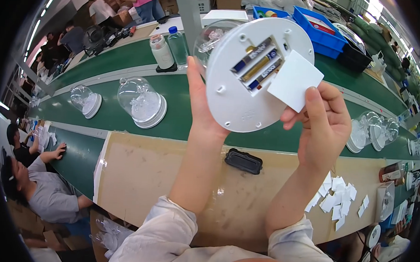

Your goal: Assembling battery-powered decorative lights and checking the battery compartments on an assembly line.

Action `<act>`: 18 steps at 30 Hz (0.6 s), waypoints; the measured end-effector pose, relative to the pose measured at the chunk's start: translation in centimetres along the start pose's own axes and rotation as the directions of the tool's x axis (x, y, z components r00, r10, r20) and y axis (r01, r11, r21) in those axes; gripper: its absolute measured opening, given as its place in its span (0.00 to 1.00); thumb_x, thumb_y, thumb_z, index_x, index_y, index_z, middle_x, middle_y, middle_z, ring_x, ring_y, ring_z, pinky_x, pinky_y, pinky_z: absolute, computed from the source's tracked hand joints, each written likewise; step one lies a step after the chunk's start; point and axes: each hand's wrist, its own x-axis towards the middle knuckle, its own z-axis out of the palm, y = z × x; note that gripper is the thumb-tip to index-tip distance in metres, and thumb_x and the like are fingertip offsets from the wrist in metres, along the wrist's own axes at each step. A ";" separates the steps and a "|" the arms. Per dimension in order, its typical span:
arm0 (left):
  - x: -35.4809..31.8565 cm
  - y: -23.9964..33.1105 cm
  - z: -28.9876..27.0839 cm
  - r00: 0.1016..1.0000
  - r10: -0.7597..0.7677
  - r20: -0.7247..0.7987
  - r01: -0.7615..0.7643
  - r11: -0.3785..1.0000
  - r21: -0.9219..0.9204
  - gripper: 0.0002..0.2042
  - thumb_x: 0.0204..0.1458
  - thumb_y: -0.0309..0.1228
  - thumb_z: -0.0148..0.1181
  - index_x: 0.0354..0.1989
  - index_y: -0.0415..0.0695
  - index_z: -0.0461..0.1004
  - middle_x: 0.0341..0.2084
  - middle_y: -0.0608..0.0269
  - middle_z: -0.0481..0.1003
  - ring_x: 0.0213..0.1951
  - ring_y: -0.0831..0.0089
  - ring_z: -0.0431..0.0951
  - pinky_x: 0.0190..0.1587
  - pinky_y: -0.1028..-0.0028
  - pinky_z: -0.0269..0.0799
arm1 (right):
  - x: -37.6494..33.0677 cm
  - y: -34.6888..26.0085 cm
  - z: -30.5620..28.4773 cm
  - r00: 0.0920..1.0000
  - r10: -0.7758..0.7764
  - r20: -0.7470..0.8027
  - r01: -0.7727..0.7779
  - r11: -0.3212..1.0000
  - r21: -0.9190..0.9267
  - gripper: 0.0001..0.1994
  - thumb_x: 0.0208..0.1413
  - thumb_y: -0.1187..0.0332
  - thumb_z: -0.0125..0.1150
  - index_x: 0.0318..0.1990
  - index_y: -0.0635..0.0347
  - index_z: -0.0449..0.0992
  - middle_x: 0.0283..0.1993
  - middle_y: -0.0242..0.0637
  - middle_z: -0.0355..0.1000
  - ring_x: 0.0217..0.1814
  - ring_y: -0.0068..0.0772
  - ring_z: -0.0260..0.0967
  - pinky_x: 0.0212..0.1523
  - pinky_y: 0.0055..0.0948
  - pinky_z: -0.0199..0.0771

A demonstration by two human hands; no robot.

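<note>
Left hand (202,113): grips the left rim of a round white base (249,81), held up with its underside to the camera. Open battery compartment (259,63) at centre, three cylindrical batteries lying side by side in it. Right hand (323,123): pinches a white square cover (295,80) between thumb and fingers, its edge overlapping the compartment's right side. Below: tan bench (170,176) bearing a black rectangular pad (243,161) and a heap of white squares (337,199). Behind: green conveyor belt (109,65) carrying clear domes (141,102).
</note>
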 end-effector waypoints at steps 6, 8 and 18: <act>0.2 -0.3 -0.4 0.953 -0.157 0.260 0.256 0.877 -0.406 0.46 0.53 0.71 0.35 0.66 0.42 0.57 0.60 0.49 0.64 0.60 0.54 0.67 0.60 0.56 0.66 | -0.6 -1.0 0.0 0.992 0.067 0.106 -0.075 0.994 0.076 0.08 0.57 0.76 0.60 0.41 0.73 0.71 0.29 0.44 0.77 0.22 0.26 0.74 0.20 0.20 0.70; 0.2 -0.4 0.0 0.955 -0.157 0.253 0.253 0.876 -0.411 0.45 0.53 0.71 0.35 0.66 0.42 0.58 0.60 0.50 0.64 0.59 0.54 0.67 0.60 0.56 0.66 | -0.5 -0.8 -0.2 0.998 -0.048 0.028 0.046 0.998 0.045 0.09 0.56 0.75 0.62 0.42 0.71 0.72 0.30 0.41 0.77 0.22 0.21 0.71 0.21 0.17 0.67; 0.1 1.4 0.4 0.984 -0.155 0.084 0.171 0.956 -0.238 0.41 0.56 0.67 0.38 0.65 0.42 0.59 0.60 0.54 0.66 0.58 0.57 0.69 0.59 0.58 0.68 | 0.0 -0.9 -2.0 0.913 -0.399 0.083 0.407 0.906 -0.119 0.09 0.54 0.81 0.62 0.43 0.68 0.77 0.38 0.35 0.74 0.34 0.18 0.65 0.33 0.16 0.64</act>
